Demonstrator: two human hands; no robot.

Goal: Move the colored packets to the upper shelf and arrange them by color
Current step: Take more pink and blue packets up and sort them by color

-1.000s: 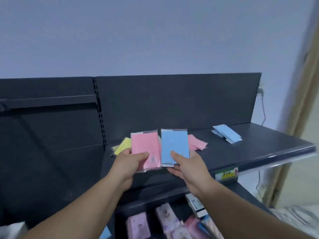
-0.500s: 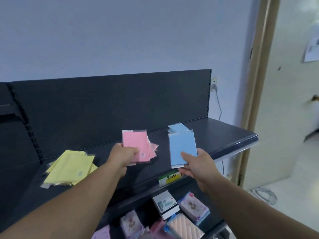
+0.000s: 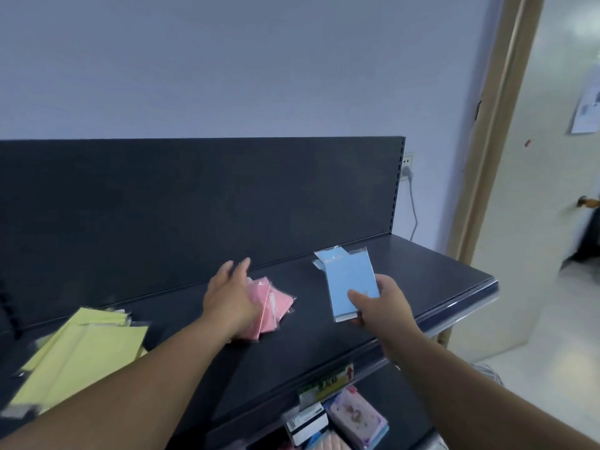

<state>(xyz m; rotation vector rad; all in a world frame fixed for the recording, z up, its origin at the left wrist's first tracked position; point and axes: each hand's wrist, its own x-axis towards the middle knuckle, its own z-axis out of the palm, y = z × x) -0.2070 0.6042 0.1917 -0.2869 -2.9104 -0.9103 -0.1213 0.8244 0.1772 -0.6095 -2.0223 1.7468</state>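
Yellow packets: lying fanned at the shelf's near left.
Left hand: reaching forward, fingers straight, palm resting on the pink packets mid-shelf.
Right hand: pinching a blue packet, thumb on top, above the shelf.
Blue pile: lying just behind.

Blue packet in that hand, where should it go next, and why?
Probably down onto the blue pile just behind it. The right hand holds the blue packet over the shelf; pink packets lie grouped under the left hand, yellow packets farther left.
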